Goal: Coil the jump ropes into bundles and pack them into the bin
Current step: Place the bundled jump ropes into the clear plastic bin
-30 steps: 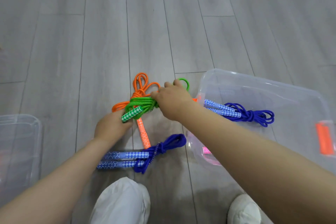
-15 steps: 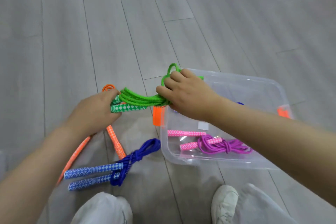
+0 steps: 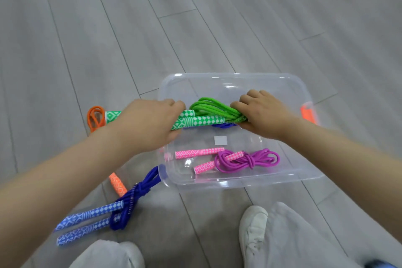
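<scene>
- While the green rope [image 3: 202, 115] hung over the clear bin [image 3: 239, 183], the left hand [image 3: 150, 124] was clenched round its checkered handles at the nine o'clock end and the right hand [image 3: 261, 115] pinched the gathered cord at the three o'clock end.
- Inside the bin, a purple rope [image 3: 245, 160] lay bundled toward six o'clock, and a dark blue cord [image 3: 224, 125] showed just under the green one.
- Outside, at about seven o'clock from the bin, a blue rope [image 3: 121, 206] lay tied on the floor [image 3: 195, 17]; an orange rope [image 3: 95, 116] lay loose near nine o'clock.
- To do this step well, I judged both ends should go down level, into the bare patch toward twelve o'clock.
- Letting go of the cord end last would likely keep the loops from springing apart.
- One handle end reached past the bin's nine o'clock wall, so the bundle probably needed shifting toward three o'clock first.
</scene>
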